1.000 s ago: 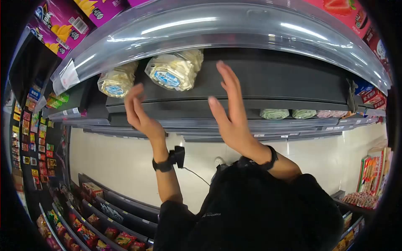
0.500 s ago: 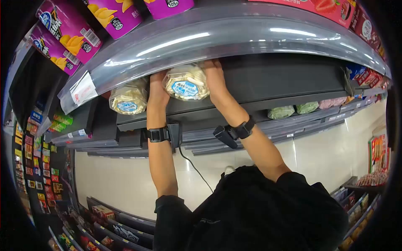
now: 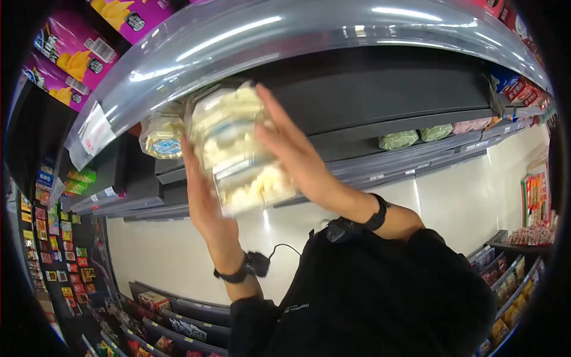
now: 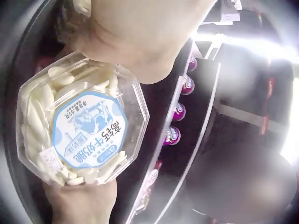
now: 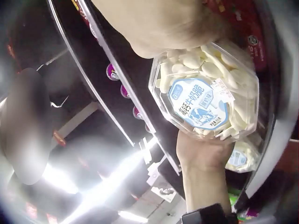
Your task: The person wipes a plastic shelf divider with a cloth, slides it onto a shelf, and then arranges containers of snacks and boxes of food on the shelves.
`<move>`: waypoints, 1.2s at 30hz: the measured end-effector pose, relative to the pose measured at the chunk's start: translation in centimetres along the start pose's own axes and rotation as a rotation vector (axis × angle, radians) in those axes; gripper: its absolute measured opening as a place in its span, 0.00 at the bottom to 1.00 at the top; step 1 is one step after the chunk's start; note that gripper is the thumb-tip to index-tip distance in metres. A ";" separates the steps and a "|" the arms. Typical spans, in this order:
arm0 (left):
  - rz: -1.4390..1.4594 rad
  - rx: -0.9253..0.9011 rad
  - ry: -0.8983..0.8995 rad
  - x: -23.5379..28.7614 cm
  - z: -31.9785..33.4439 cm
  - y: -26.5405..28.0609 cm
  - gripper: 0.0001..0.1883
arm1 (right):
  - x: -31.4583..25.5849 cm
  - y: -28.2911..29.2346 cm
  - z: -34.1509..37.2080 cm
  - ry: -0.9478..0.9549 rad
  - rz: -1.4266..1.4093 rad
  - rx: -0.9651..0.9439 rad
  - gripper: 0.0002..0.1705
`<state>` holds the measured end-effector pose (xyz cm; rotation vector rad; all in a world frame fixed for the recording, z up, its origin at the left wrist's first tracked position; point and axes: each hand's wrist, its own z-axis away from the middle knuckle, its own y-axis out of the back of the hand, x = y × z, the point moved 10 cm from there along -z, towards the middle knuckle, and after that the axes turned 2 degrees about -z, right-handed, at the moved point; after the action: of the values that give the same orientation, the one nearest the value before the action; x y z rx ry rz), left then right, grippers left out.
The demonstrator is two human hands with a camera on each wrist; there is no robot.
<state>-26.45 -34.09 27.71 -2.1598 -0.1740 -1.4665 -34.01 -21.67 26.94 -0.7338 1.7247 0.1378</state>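
Note:
A stack of clear octagonal plastic tubs [image 3: 247,160] filled with pale milk crisps is held between both hands, tilted and blurred, in front of the shelf. The left hand [image 3: 205,196] grips its left side, the right hand [image 3: 294,157] its right side with the thumb over the edge. In the left wrist view the end tub [image 4: 88,130] shows a round-cornered blue and white label [image 4: 90,129], and the right hand [image 4: 84,200] is on the far side. The right wrist view shows the same tub [image 5: 210,93] between the hands. Most fingers are hidden behind the tubs there.
Another tub of crisps [image 3: 162,137] stands on the dark shelf [image 3: 380,83] to the left. A curved clear plastic guard [image 3: 297,35] overhangs the shelf. Purple chip canisters [image 3: 77,47] stand above. Green packs [image 3: 398,140] sit on a lower shelf to the right.
The hands reached in from apart and took hold of the tubs from both sides. The stack has since come out of the shelf towards the person and tipped over.

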 end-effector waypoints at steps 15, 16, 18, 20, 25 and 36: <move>-0.580 0.451 -0.012 -10.4 19.0 11.5 0.29 | 9.9 -2.4 9.3 -0.210 0.281 -0.576 0.38; -0.744 0.399 0.009 -11.0 19.5 11.2 0.31 | 10.9 -1.9 9.6 -0.234 0.241 -0.582 0.38; -0.717 0.322 -0.049 -10.7 16.8 5.7 0.31 | 12.8 -0.2 9.5 -0.260 0.224 -0.572 0.37; -0.669 0.272 -0.035 -13.0 15.8 4.3 0.30 | 15.0 2.4 9.5 -0.352 0.154 -0.522 0.37; 0.091 0.184 0.225 -20.8 11.6 0.7 0.30 | 18.1 11.0 8.9 -0.500 0.088 -0.213 0.42; 0.156 0.025 0.387 -32.4 2.2 -5.3 0.20 | 19.3 25.4 5.8 -0.236 0.434 0.152 0.23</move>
<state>-39.80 -22.70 -0.10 -1.7823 0.1104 -1.7411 -44.87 -6.50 0.40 -0.2138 1.6227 0.3722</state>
